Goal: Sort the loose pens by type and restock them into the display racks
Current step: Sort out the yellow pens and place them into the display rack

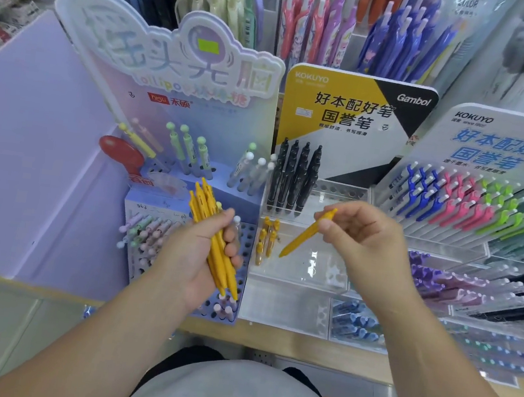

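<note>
- Gripping a bunch (203, 202) of yellow pens, the left hand (186, 256) holds spares ready.
- Right hand (368, 241) pinches one pen (303, 235), tip down, aimed at the clear rack (311, 272).
- Matching pens (267, 239) stand at the rack's left edge, black pens (294, 176) behind.

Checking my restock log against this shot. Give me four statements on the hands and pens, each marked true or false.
1. The left hand grips a bundle of yellow pens. True.
2. The right hand holds a black pen. False: it pinches a single yellow pen.
3. Other yellow pens stand in the clear acrylic rack. True.
4. The black pens lie loose on the counter. False: they stand in a rack under the yellow Gambol sign.
</note>
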`<state>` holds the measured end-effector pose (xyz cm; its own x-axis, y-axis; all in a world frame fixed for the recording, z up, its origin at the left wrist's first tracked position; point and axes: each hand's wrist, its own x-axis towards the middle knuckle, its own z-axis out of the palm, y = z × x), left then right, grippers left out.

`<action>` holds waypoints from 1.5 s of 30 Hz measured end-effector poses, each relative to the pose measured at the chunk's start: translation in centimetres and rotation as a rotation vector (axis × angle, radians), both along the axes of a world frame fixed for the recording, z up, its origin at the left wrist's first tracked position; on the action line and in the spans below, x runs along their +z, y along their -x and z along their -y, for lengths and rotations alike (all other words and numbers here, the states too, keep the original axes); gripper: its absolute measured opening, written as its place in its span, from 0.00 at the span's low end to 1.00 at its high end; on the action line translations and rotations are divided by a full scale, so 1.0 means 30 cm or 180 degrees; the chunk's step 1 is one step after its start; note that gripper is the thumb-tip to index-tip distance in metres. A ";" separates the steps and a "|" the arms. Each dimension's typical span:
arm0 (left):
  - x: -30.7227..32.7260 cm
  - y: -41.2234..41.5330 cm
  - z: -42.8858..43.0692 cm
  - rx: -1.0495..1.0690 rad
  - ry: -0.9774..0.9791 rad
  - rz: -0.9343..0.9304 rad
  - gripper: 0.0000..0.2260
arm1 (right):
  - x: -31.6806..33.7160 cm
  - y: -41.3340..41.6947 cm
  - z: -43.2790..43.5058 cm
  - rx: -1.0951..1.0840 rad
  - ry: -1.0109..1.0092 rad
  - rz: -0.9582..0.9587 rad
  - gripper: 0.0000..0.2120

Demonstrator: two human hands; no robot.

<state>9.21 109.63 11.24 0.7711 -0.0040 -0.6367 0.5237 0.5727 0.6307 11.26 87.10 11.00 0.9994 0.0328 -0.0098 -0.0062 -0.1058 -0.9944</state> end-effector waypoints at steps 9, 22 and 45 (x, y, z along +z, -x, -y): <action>-0.026 0.019 -0.016 0.0177 0.0469 -0.0114 0.04 | -0.106 0.049 -0.104 0.0380 0.0958 0.0253 0.07; 0.005 0.052 -0.037 -0.0003 0.0472 0.0052 0.07 | -0.163 0.034 -0.155 0.0311 0.2256 0.0993 0.07; 0.057 0.078 0.003 -0.1391 -0.0431 0.0706 0.02 | 0.061 0.061 -0.179 0.0021 -0.0317 -0.0673 0.06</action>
